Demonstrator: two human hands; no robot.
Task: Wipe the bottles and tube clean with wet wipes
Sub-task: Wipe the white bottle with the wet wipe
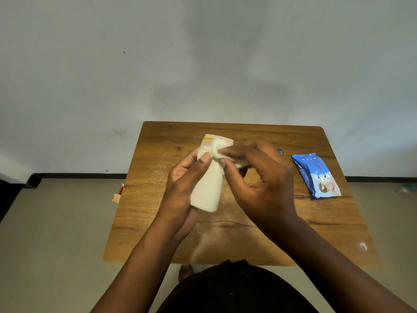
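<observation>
The white tube [208,184] is held up over the wooden table [158,199], its long way pointing away from the person. The left hand [182,190] grips its near end. The right hand [255,175] pinches a wet wipe [217,150] on the far end, so it should rub back toward the left hand.

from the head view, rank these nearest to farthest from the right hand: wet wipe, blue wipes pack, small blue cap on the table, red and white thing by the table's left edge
From the right hand:
1. Wet wipe, pinched in its fingers against the white bottle.
2. Small blue cap, just right of it.
3. Blue wipes pack, farther right.
4. Red and white thing, past the table's left edge.
</observation>
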